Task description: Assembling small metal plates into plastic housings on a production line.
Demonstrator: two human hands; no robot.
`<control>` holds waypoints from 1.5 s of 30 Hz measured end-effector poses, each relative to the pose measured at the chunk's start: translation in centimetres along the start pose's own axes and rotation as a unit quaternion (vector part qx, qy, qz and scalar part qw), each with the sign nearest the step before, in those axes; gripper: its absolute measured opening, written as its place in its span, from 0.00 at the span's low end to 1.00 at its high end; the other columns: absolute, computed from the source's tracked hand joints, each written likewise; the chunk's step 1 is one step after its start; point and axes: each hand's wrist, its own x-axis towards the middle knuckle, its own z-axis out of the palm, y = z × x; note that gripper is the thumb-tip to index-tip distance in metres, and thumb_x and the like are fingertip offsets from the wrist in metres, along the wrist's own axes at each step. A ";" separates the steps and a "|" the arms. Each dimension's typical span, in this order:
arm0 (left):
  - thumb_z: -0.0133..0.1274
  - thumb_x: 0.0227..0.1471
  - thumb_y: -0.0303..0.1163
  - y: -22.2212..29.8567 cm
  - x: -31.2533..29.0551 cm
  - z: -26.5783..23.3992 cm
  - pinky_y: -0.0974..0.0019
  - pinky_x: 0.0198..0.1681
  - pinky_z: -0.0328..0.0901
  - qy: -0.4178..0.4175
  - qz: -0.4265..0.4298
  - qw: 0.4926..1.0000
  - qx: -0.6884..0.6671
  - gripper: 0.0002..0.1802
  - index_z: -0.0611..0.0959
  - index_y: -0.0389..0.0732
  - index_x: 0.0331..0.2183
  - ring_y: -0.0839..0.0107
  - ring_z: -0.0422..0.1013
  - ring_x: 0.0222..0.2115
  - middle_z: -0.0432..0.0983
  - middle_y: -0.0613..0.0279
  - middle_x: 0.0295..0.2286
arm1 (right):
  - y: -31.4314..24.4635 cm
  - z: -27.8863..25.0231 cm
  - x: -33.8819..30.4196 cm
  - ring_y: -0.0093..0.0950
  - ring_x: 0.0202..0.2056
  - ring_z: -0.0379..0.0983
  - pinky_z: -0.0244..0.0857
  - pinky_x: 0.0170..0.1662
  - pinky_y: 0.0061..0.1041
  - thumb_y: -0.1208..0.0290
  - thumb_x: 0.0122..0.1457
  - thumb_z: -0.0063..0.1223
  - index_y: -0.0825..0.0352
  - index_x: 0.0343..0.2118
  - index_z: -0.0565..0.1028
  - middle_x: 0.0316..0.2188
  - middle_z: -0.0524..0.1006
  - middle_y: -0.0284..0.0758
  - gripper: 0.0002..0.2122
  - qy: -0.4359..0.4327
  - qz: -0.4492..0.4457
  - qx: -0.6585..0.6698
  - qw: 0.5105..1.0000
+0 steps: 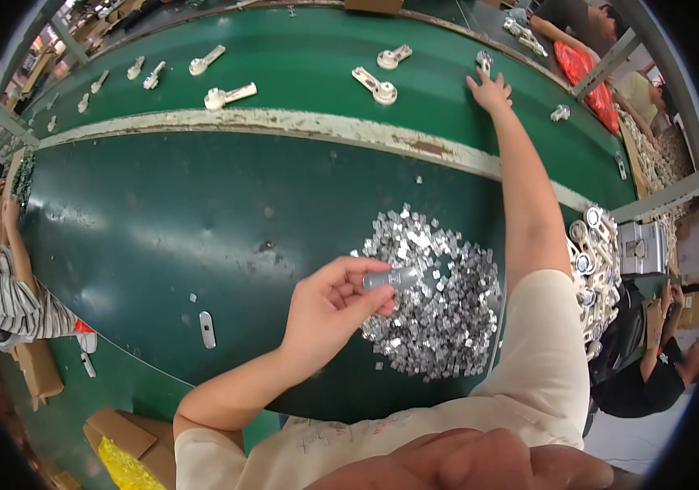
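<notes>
My left hand (329, 306) pinches a small grey oblong cover (390, 279) between thumb and fingers, above the table. Below and beyond it spreads a heap of small shiny metal square pieces (439, 335). My right arm stretches far over the green conveyor belt (300, 61). There my right hand (493, 91) has its fingers apart, close to a pale part with a dark metallic end (485, 62); whether the fingertips touch it I cannot tell. A silver oblong plate (207, 330) lies on the table left of my left hand.
Several white long-handled parts (378, 86) lie along the belt. A pale worn rail (284, 122) divides belt from the dark green table (145, 220). White ringed parts (594, 261) are heaped at the right edge. Other people work at left, right and far right.
</notes>
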 end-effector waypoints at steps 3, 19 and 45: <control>0.50 0.49 0.20 0.4 0.1 -0.4 0.76 0.33 0.68 0.010 -0.009 1.000 0.013 0.13 0.73 0.32 0.39 0.77 0.72 0.28 0.73 0.61 0.28 | 0.5 0.8 1.9 0.43 0.47 0.64 0.58 0.47 0.46 0.54 0.52 0.49 0.63 0.43 0.69 0.45 0.66 0.48 0.20 -0.013 -0.053 0.045 0.998; 0.51 0.48 0.19 0.1 1.5 -0.5 0.74 0.35 0.68 0.018 0.009 0.999 0.039 0.14 0.73 0.33 0.40 0.77 0.71 0.29 0.74 0.60 0.29 | -0.6 -6.3 -2.2 0.30 0.30 0.73 0.66 0.36 0.29 0.55 0.49 0.56 0.69 0.33 0.74 0.29 0.76 0.39 0.19 -0.189 -0.276 0.250 0.909; 0.50 0.46 0.15 0.5 -0.4 0.5 0.72 0.36 0.69 -0.055 0.016 0.995 0.082 0.17 0.71 0.31 0.41 0.73 0.73 0.31 0.73 0.57 0.32 | -0.6 -22.6 -32.1 0.26 0.34 0.67 0.64 0.28 0.19 0.78 0.51 0.50 0.73 0.44 0.67 0.37 0.70 0.44 0.16 -0.244 -0.150 0.622 0.729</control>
